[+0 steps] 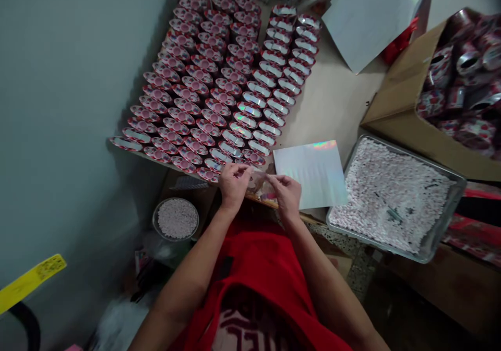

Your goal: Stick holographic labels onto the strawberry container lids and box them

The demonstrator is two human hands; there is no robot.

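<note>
My left hand [234, 185] and my right hand [288, 194] are close together at the table's near edge, fingers pinched. Between their fingertips is a small, thin, pale strip [258, 172], see-through or shiny; its kind is hard to make out. Just beyond them stand rows of red-and-pink containers [208, 128] with oval tops. Some of these tops carry silvery-white oval pieces [254, 99], a few with a rainbow sheen. Beside my right hand lies a shiny silvery sheet [313, 176] with faint rows of marks.
To the right, a metal tray [458, 186] holds small whitish pellets and a few dark bits. Behind it, a cardboard box [399, 100] is full of red cans. A round bowl [155, 220] of pellets sits low at left. A large pale sheet [371, 17] lies at the back.
</note>
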